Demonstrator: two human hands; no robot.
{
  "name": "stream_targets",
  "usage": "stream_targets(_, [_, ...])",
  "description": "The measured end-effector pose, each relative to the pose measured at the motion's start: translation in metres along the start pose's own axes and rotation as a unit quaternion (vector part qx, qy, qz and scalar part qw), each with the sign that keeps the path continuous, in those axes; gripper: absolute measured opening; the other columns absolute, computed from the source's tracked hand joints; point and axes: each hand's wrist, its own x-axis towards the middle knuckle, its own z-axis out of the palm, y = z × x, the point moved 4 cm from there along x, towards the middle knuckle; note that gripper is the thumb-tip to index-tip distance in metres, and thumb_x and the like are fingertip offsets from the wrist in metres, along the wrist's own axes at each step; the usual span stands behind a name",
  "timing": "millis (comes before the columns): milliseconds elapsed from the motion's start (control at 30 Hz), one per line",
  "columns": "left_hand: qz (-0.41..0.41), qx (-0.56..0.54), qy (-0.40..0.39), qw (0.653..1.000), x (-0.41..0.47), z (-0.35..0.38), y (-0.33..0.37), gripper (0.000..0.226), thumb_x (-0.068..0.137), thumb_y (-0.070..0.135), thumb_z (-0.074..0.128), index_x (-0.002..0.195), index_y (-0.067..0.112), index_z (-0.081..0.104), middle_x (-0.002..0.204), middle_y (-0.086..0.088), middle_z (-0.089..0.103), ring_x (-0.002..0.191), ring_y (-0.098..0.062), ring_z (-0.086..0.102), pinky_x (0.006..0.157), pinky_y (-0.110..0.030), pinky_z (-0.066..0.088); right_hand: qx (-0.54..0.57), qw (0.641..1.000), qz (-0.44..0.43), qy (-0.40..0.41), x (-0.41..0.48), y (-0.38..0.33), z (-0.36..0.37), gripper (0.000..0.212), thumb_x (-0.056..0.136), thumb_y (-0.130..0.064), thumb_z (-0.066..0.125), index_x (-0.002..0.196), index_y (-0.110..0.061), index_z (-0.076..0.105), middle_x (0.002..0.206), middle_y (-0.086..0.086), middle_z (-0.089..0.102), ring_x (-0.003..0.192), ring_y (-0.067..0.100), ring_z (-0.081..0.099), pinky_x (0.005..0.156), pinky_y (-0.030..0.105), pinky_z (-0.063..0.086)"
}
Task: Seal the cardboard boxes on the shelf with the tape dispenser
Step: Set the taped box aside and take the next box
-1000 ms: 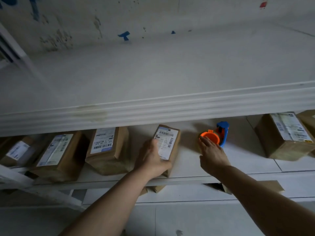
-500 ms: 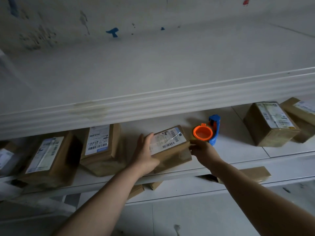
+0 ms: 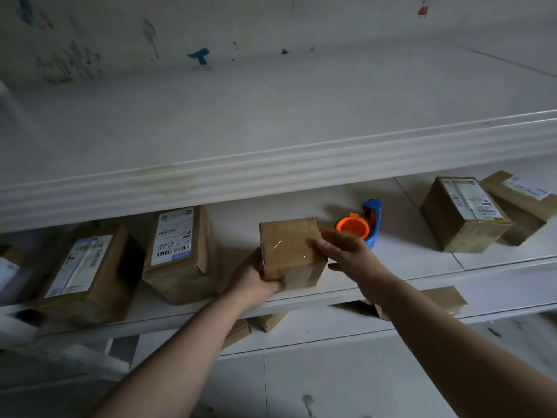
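Observation:
A small cardboard box (image 3: 287,245) stands on the white shelf (image 3: 422,267) with a plain taped face up. My left hand (image 3: 256,276) grips its lower left corner, fingers curled under the front edge. My right hand (image 3: 346,251) holds the box's right side, thumb on the top face. Just behind my right hand, the blue tape dispenser (image 3: 372,218) with an orange roll core (image 3: 352,228) lies on the shelf, untouched.
Two labelled boxes (image 3: 177,251) (image 3: 87,273) stand to the left, another at the left edge. Two more boxes (image 3: 464,212) (image 3: 521,200) sit at the right. A thick upper shelf edge (image 3: 271,167) overhangs. Flat cardboard pieces (image 3: 443,300) lie on the shelf below.
Both hands have turned the middle box over: its label face, up before, is now out of sight and a plain face is up. My right hand moved from near the dispenser onto the box.

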Motion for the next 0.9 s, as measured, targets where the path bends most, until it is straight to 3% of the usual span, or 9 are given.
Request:
stream_targets(133, [0.052, -0.093, -0.014, 0.994, -0.007, 0.007, 0.011, 0.097, 0.068, 0.028, 0.084, 0.143, 0.033, 0.022, 0.125, 0.012, 0.046, 0.118, -0.011, 0.045, 0.094, -0.028, 0.040, -0.034, 0.999, 0.002, 0.015, -0.001, 0.001, -0.001, 0.027, 0.100, -0.020, 0.046, 0.123, -0.024, 0.058, 0.111, -0.003, 0.064, 0.104, 0.012, 0.060, 0.092, 0.040, 0.048])
stream_targets(200, [0.066, -0.113, 0.001, 0.991, -0.010, 0.007, 0.014, 0.100, 0.073, 0.035, 0.080, 0.147, 0.041, 0.013, 0.130, 0.015, 0.041, 0.118, -0.008, 0.042, 0.100, -0.033, 0.040, -0.039, 0.999, 0.011, 0.013, -0.001, 0.006, -0.001, 0.032, 0.099, -0.012, 0.047, 0.128, -0.023, 0.056, 0.117, 0.000, 0.065, 0.110, 0.018, 0.060, 0.094, 0.042, 0.047])
stream_targets(333, [0.034, -0.086, 0.053, 0.994, -0.013, -0.004, 0.020, 0.081, 0.071, 0.065, 0.065, 0.139, 0.039, 0.030, 0.125, 0.014, 0.047, 0.112, -0.012, 0.048, 0.099, -0.037, 0.044, -0.007, 0.999, -0.015, 0.041, -0.005, 0.008, 0.000, 0.028, 0.096, -0.012, 0.054, 0.123, -0.015, 0.059, 0.116, 0.004, 0.066, 0.112, 0.026, 0.060, 0.089, 0.034, 0.050])
stream_targets(400, [-0.011, -0.066, 0.075, 0.995, -0.013, -0.011, 0.023, 0.072, 0.070, 0.079, 0.051, 0.121, 0.028, 0.041, 0.114, 0.004, 0.054, 0.102, -0.021, 0.057, 0.086, -0.043, 0.055, 0.002, 0.999, -0.021, 0.034, -0.007, 0.005, 0.004, 0.026, 0.098, -0.017, 0.051, 0.121, -0.015, 0.062, 0.118, 0.005, 0.065, 0.115, 0.025, 0.057, 0.084, 0.026, 0.047])
stream_targets(467, [-0.073, -0.063, 0.079, 0.992, -0.014, -0.013, 0.022, 0.061, 0.080, 0.073, 0.043, 0.111, 0.021, 0.040, 0.106, -0.002, 0.054, 0.095, -0.024, 0.058, 0.076, -0.041, 0.059, -0.001, 1.000, 0.009, -0.011, -0.010, 0.004, 0.011, 0.033, 0.102, -0.024, 0.042, 0.132, -0.024, 0.056, 0.129, 0.001, 0.057, 0.118, 0.020, 0.051, 0.081, 0.028, 0.045])
stream_targets(567, [-0.131, -0.112, 0.071, 0.982, -0.013, -0.007, 0.010, 0.067, 0.085, 0.067, 0.042, 0.127, 0.014, 0.040, 0.116, -0.009, 0.056, 0.102, -0.028, 0.059, 0.083, -0.044, 0.057, -0.006, 0.996, 0.060, -0.071, -0.015, 0.012, 0.016, 0.039, 0.102, -0.025, 0.040, 0.140, -0.036, 0.045, 0.138, -0.004, 0.047, 0.122, 0.019, 0.042, 0.088, 0.044, 0.040])
stream_targets(667, [-0.139, -0.139, 0.073, 0.978, -0.014, -0.004, 0.001, 0.068, 0.088, 0.062, 0.042, 0.137, 0.016, 0.033, 0.121, -0.011, 0.055, 0.105, -0.030, 0.059, 0.085, -0.046, 0.056, -0.015, 0.996, 0.089, -0.027, -0.018, 0.020, 0.011, 0.052, 0.096, -0.022, 0.055, 0.144, -0.030, 0.037, 0.146, 0.000, 0.041, 0.124, 0.021, 0.043, 0.092, 0.043, 0.041])
stream_targets(800, [-0.156, -0.234, 0.071, 0.957, -0.018, 0.002, -0.007, 0.053, 0.090, 0.059, 0.044, 0.136, 0.035, 0.031, 0.126, -0.008, 0.054, 0.105, -0.032, 0.061, 0.082, -0.049, 0.057, -0.049, 0.975, 0.217, -0.015, -0.024, 0.027, 0.007, 0.075, 0.078, -0.060, 0.062, 0.138, -0.022, 0.040, 0.130, 0.003, 0.049, 0.112, 0.023, 0.046, 0.083, 0.045, 0.043])
stream_targets(900, [-0.123, -0.207, 0.068, 0.968, -0.020, 0.002, -0.002, 0.035, 0.098, 0.043, 0.041, 0.131, 0.034, 0.039, 0.121, -0.001, 0.053, 0.108, -0.029, 0.057, 0.085, -0.049, 0.055, -0.004, 0.987, 0.162, 0.012, -0.019, 0.024, 0.003, 0.069, 0.080, -0.047, 0.069, 0.138, -0.025, 0.040, 0.126, 0.006, 0.051, 0.108, 0.025, 0.055, 0.088, 0.046, 0.051])
